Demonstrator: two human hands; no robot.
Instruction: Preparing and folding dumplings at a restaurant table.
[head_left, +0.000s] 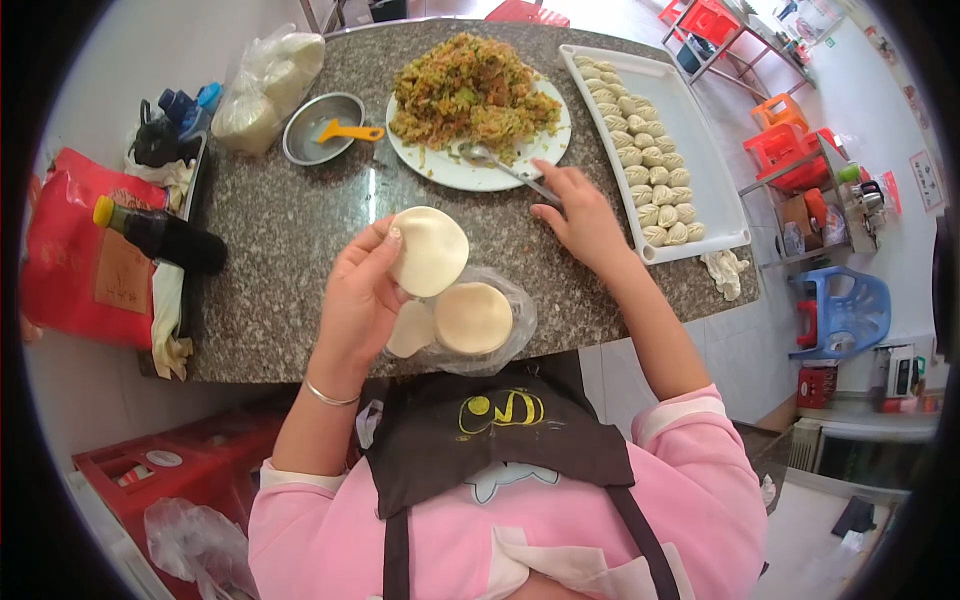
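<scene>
In my left hand (360, 281) a round dumpling wrapper (430, 253) is pinched by its edge, raised over the counter. Below it, a stack of round wrappers (474, 318) and a loose wrapper (412, 329) lie on a clear plastic bag (517, 337). My right hand (581, 214) is at the handle of a metal spoon (517, 174), thumb and forefinger apart on either side of it. The spoon's bowl rests on a white plate (450, 178), against a heap of chopped filling (472, 94). Right of that hand, rows of pleated dumplings (651, 156) fill part of a white tray (705, 150).
A metal bowl (304, 135) with a yellow-handled scraper (351, 133) stands beside a bag of dough-like lumps (266, 90). At left are a dark bottle (169, 236) with a yellow cap and a red bag (82, 255). A crumpled cloth (724, 273) lies at the granite counter's (262, 300) right corner.
</scene>
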